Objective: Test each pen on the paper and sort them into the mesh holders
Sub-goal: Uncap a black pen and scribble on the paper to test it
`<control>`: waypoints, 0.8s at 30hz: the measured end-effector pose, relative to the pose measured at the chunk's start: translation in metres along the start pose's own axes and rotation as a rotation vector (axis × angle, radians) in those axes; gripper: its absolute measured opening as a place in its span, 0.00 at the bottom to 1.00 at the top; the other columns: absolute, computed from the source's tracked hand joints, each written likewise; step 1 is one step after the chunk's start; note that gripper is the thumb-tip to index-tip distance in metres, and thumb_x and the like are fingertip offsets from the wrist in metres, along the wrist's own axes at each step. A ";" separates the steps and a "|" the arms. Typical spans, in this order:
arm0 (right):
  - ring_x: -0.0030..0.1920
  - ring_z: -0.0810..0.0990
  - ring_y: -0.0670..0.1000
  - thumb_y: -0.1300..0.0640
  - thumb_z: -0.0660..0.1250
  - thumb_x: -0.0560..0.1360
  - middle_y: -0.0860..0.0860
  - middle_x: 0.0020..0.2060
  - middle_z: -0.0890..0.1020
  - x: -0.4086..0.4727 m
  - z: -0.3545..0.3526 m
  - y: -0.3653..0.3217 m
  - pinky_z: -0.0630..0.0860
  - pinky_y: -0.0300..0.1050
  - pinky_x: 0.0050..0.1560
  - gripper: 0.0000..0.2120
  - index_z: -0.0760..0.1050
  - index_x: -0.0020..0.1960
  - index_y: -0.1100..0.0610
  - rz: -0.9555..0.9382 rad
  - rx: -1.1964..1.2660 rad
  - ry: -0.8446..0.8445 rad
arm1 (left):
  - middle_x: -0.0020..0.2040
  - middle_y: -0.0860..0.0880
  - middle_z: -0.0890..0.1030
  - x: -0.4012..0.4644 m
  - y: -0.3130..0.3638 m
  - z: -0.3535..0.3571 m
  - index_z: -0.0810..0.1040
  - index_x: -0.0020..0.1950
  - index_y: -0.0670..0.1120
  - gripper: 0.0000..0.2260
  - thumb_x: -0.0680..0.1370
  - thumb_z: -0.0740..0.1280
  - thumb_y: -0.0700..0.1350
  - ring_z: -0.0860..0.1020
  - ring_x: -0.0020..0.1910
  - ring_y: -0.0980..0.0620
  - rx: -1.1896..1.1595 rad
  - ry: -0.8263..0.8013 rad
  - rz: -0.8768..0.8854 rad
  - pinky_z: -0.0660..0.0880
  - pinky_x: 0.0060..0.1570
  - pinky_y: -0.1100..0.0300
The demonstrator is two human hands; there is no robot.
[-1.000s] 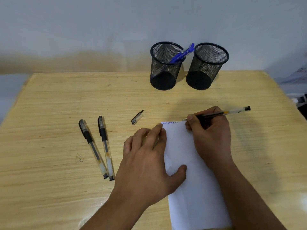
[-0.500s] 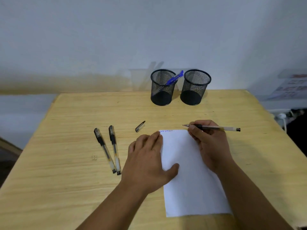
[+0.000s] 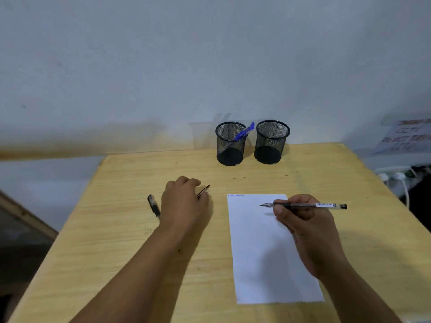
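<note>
One view only, head cam. Right hand (image 3: 310, 231) grips the uncapped pen (image 3: 305, 205), tip lifted clear of the paper (image 3: 256, 229) near its far edge; a second ago the tip was at the writing line, so the test stroke looks done. Left hand (image 3: 184, 201) has come off the paper and moved left to the loose cap (image 3: 203, 190), fingers curled over it; can't tell if it's pinched yet. Likely next: recap, then sort. Two mesh holders sit at the surface's far edge: left holder (image 3: 230, 143) has a blue pen (image 3: 245, 132), right holder (image 3: 271, 142) looks empty. One capped pen (image 3: 153, 205) shows just left of the left hand; another may be hidden under it. Paper is unpinned now.
</note>
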State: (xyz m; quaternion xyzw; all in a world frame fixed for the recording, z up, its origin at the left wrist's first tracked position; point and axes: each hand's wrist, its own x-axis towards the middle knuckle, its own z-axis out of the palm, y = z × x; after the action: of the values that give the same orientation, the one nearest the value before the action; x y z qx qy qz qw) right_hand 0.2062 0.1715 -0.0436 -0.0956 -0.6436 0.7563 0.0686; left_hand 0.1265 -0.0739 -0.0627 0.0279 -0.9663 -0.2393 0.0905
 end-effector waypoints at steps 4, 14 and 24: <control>0.50 0.85 0.55 0.67 0.72 0.72 0.57 0.47 0.87 -0.007 -0.004 -0.003 0.79 0.49 0.55 0.13 0.82 0.40 0.48 0.007 0.046 -0.042 | 0.51 0.51 0.78 0.005 0.002 -0.002 0.83 0.54 0.50 0.12 0.79 0.60 0.50 0.71 0.51 0.46 0.163 -0.046 0.005 0.71 0.49 0.52; 0.41 0.86 0.55 0.64 0.76 0.70 0.57 0.39 0.86 -0.008 -0.014 -0.024 0.81 0.45 0.45 0.06 0.83 0.42 0.54 -0.068 -0.061 -0.009 | 0.43 0.69 0.80 -0.044 0.031 -0.012 0.81 0.49 0.61 0.04 0.76 0.68 0.53 0.75 0.49 0.67 -0.303 -0.035 0.062 0.71 0.43 0.64; 0.39 0.86 0.53 0.53 0.76 0.63 0.54 0.36 0.87 -0.017 0.001 -0.019 0.83 0.55 0.49 0.07 0.83 0.41 0.51 -0.054 -0.206 -0.065 | 0.46 0.72 0.79 -0.075 0.042 -0.015 0.83 0.48 0.61 0.07 0.74 0.74 0.50 0.74 0.49 0.64 -0.426 -0.025 0.156 0.65 0.42 0.75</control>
State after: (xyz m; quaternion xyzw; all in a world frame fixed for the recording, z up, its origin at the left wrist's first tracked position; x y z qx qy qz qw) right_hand 0.2222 0.1693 -0.0236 -0.0605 -0.7220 0.6868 0.0579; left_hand 0.2026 -0.0362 -0.0420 -0.0697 -0.8942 -0.4307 0.1004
